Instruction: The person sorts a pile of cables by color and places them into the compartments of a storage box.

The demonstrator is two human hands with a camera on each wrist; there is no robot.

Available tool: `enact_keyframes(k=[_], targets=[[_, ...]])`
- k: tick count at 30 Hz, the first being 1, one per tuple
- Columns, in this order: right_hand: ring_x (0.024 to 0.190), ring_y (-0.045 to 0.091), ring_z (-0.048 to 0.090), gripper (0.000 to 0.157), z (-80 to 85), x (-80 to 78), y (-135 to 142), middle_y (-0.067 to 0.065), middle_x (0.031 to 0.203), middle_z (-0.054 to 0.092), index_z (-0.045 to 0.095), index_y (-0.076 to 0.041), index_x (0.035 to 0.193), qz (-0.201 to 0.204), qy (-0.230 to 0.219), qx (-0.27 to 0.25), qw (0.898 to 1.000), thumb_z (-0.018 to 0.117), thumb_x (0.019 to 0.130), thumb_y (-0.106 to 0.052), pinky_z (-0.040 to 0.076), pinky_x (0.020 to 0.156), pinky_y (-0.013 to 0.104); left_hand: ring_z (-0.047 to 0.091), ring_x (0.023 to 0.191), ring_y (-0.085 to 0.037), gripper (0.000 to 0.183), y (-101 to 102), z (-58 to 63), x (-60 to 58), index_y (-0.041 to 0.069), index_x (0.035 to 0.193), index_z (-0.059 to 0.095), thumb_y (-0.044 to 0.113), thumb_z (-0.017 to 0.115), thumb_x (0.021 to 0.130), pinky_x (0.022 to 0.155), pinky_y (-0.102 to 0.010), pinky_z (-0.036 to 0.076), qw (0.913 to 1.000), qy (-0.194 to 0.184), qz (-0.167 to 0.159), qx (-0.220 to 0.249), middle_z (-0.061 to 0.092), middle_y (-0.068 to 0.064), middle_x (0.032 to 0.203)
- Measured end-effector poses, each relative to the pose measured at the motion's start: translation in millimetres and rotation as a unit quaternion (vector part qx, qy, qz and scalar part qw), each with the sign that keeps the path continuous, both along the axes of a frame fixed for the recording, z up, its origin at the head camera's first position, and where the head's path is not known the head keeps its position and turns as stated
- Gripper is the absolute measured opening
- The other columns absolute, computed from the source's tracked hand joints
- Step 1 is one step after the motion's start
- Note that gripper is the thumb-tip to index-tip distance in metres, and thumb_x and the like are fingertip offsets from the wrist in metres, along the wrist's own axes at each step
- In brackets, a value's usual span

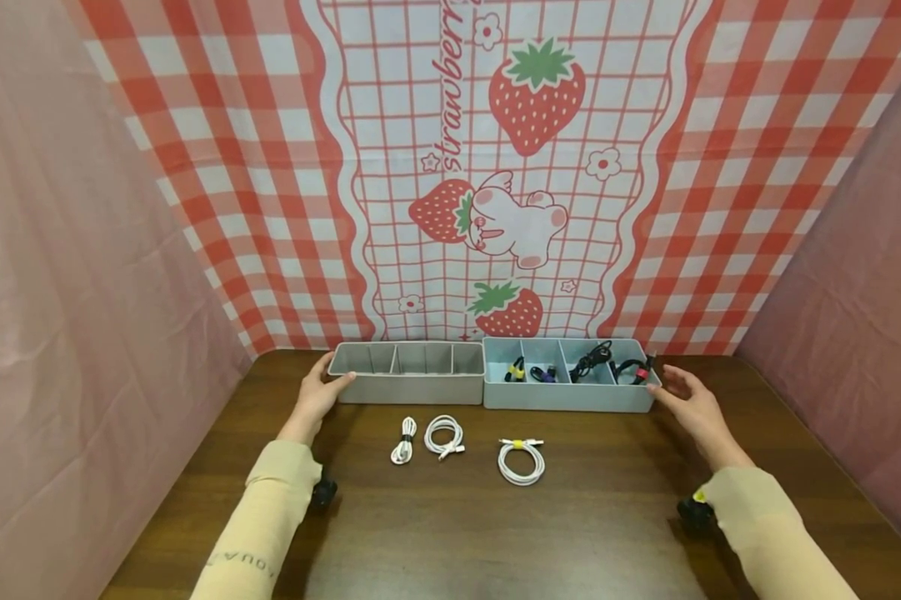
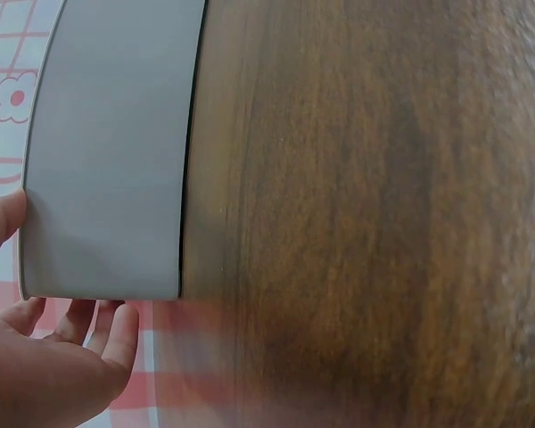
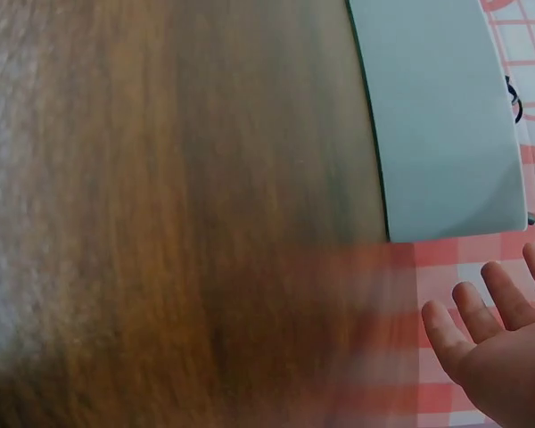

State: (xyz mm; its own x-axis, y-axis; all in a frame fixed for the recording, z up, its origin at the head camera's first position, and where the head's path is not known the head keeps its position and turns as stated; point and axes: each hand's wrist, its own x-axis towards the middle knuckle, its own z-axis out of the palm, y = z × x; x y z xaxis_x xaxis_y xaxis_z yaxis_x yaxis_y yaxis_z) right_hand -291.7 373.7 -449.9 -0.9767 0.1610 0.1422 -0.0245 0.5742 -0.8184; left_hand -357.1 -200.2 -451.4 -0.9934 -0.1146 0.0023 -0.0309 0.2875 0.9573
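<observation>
While the grey box [image 1: 412, 390] and blue box [image 1: 566, 399] stand end to end between the hands, the left hand [image 1: 319, 397] touches one with loose fingers and the right hand [image 1: 699, 414] spreads beside the other. From here it looks like squaring-up, wanting even inward pressure; three white cables [image 1: 402, 454] lie between the wrists, out of the way.

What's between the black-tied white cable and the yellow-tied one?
Another coiled white cable lies between the black-tied cable and the yellow-tied cable, as the head view shows.
</observation>
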Motion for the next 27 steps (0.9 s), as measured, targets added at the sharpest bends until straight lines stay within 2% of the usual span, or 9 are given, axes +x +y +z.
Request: enact_keyframes(k=[4, 10, 15, 19, 22, 26, 27], targets=[[0.121, 0.045, 0.032, 0.074, -3.8, -3.0, 0.7, 0.029, 0.136, 0.030, 0.022, -0.002, 0.140, 0.015, -0.014, 0.000, 1.000, 0.053, 0.086, -0.043, 0.032, 0.092, 0.056, 0.030, 0.126, -0.030, 0.067, -1.4, -0.3, 0.3, 0.014, 0.141, 0.025, 0.022, 0.061, 0.085, 0.101, -0.044, 0.028, 1.0000, -0.005, -0.001, -0.005, 0.028, -0.015, 0.143], [0.124, 0.046, 0.027, 0.078, -4.9, -6.4, -0.6, 0.030, 0.140, 0.020, 0.012, -0.006, 0.143, 0.045, -0.047, -0.013, 0.998, 0.052, 0.086, -0.043, 0.030, 0.094, 0.056, 0.033, 0.124, -0.029, 0.066, -0.8, 0.0, -0.7, 0.015, 0.141, 0.027, 0.022, 0.061, 0.084, 0.099, -0.043, 0.031, 1.0000, -0.004, -0.002, 0.002, 0.032, -0.015, 0.140], [0.125, 0.047, 0.022, 0.083, -5.2, -10.6, -1.7, 0.030, 0.143, 0.012, 0.005, -0.011, 0.144, 0.054, -0.070, -0.012, 0.996, 0.052, 0.085, -0.047, 0.029, 0.095, 0.057, 0.033, 0.124, -0.028, 0.067, -0.3, -0.3, -0.8, 0.013, 0.140, 0.027, 0.021, 0.062, 0.084, 0.099, -0.043, 0.031, 1.0000, -0.001, 0.000, 0.005, 0.034, -0.016, 0.139], [0.121, 0.043, 0.030, 0.084, -5.3, -13.8, -3.0, 0.030, 0.142, 0.014, 0.005, -0.011, 0.144, 0.053, -0.073, -0.012, 0.996, 0.051, 0.085, -0.049, 0.034, 0.092, 0.055, 0.034, 0.123, -0.028, 0.066, -0.2, -0.4, -0.7, 0.013, 0.140, 0.027, 0.020, 0.062, 0.084, 0.098, -0.042, 0.031, 1.0000, 0.000, 0.003, 0.004, 0.034, -0.016, 0.139], [0.114, 0.036, 0.037, 0.084, -5.1, -15.7, -4.0, 0.030, 0.140, 0.019, 0.006, -0.010, 0.144, 0.044, -0.074, -0.007, 0.996, 0.051, 0.084, -0.049, 0.041, 0.087, 0.049, 0.034, 0.123, -0.028, 0.066, -0.2, -0.5, -0.9, 0.013, 0.140, 0.027, 0.020, 0.061, 0.084, 0.099, -0.042, 0.032, 1.0000, -0.001, 0.004, 0.006, 0.034, -0.016, 0.139], [0.106, 0.033, 0.041, 0.085, -6.4, -17.1, -4.4, 0.030, 0.132, 0.030, 0.006, -0.008, 0.144, 0.040, -0.076, 0.009, 0.996, 0.050, 0.084, -0.050, 0.044, 0.083, 0.044, 0.035, 0.122, -0.027, 0.067, 0.4, 0.3, -0.4, 0.013, 0.140, 0.028, 0.022, 0.062, 0.084, 0.098, -0.042, 0.032, 1.0000, 0.001, 0.003, 0.005, 0.034, -0.016, 0.139], [0.105, 0.034, 0.040, 0.086, -6.8, -17.3, -4.2, 0.031, 0.131, 0.030, 0.005, -0.007, 0.144, 0.044, -0.076, 0.010, 0.996, 0.050, 0.085, -0.050, 0.042, 0.084, 0.046, 0.035, 0.122, -0.027, 0.067, 0.6, 0.5, -0.2, 0.013, 0.140, 0.028, 0.022, 0.062, 0.084, 0.098, -0.042, 0.032, 1.0000, 0.002, 0.003, 0.005, 0.035, -0.016, 0.139]])
